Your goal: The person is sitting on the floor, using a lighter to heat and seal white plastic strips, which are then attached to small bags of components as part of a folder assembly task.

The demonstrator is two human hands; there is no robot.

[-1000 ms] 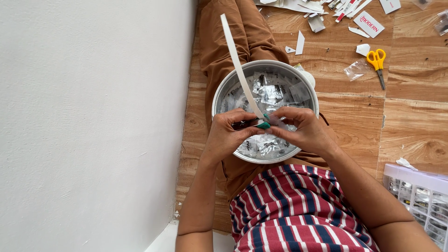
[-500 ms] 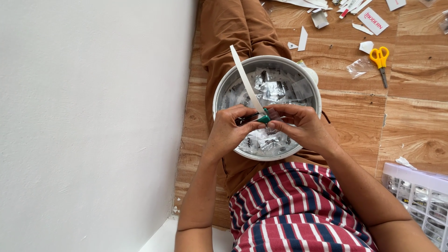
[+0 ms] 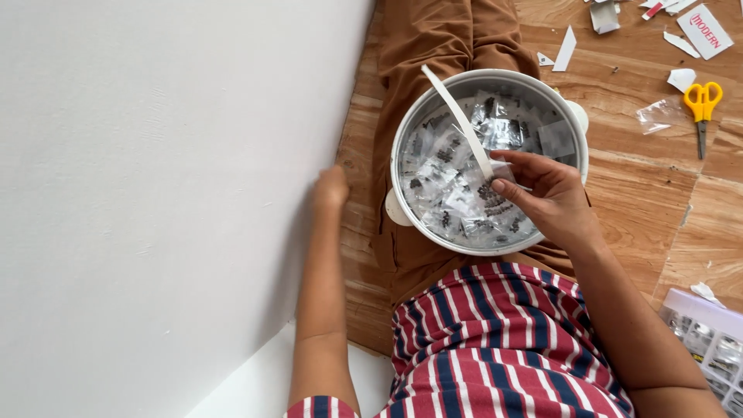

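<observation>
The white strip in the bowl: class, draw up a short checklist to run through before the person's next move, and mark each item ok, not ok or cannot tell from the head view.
1. White strip gripped: ok, the right hand pinches its lower end.
2. Strip clear of the rim: not ok, its far end leans across the edge of the metal bowl.
3. Bowl steady: ok, it rests on the lap.
4. Left hand supporting the bowl: not ok, it is out at the white wall, apart from the bowl.
5. Small clear packets contained: ok, they lie inside the bowl.
6. Yellow scissors within reach: cannot tell; they lie on the wooden floor beyond the bowl.
</observation>
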